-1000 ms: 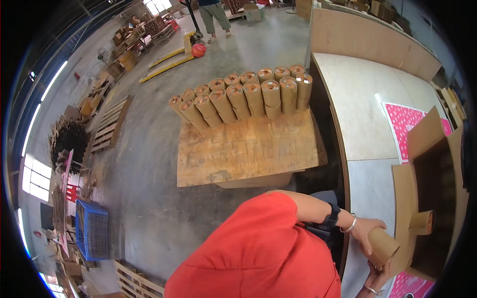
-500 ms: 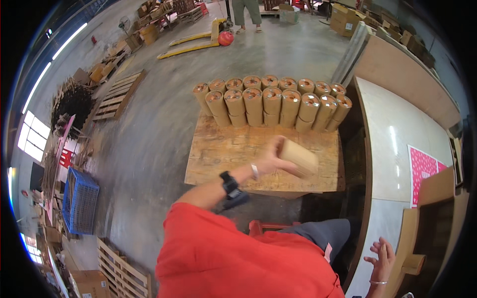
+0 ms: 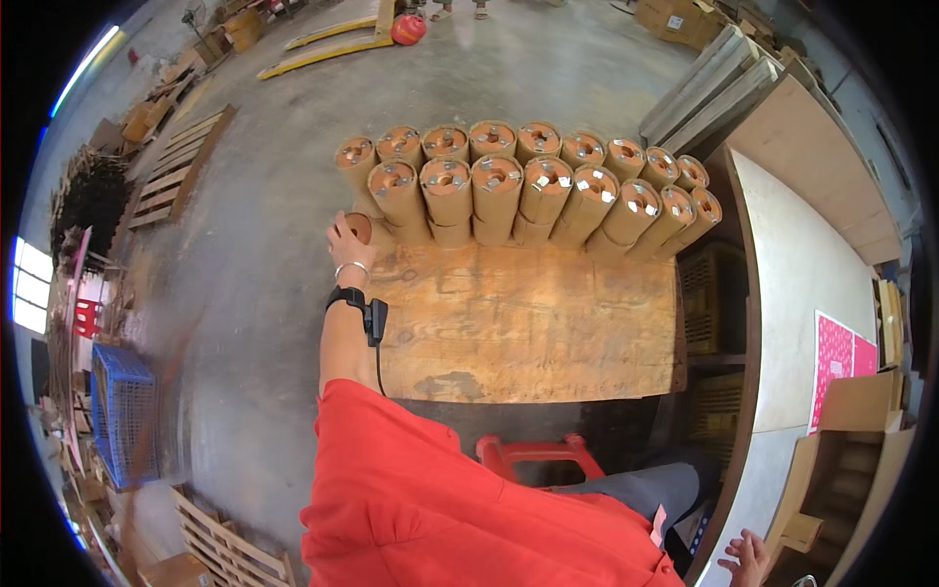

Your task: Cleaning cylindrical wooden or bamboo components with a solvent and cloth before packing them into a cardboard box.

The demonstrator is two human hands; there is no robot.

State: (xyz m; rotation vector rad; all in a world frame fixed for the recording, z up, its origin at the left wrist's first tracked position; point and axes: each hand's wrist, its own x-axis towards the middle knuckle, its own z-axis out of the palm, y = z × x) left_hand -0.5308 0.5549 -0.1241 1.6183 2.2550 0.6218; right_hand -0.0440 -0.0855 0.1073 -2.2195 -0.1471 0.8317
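My left hand (image 3: 344,238) reaches out over the front left corner of a plywood board (image 3: 528,323) and is closed on a brown cardboard tube (image 3: 360,227) with an orange-brown end cap. The tube stands beside two rows of several like tubes (image 3: 523,186) set upright along the board's far edge. A dark watch and a bracelet are on that wrist. My right hand (image 3: 747,560) shows at the bottom right edge, fingers apart and holding nothing, close to an open cardboard box (image 3: 861,460).
A red plastic stool (image 3: 533,452) stands by my legs. A white table (image 3: 807,284) with a pink sheet (image 3: 841,354) runs along the right. A blue crate (image 3: 119,411), wooden pallets (image 3: 176,171) and a yellow pallet jack (image 3: 328,44) stand on the concrete floor.
My left hand has carried the tube from the box on the right, across the board, to its front left corner. My right hand has stayed low at the right.
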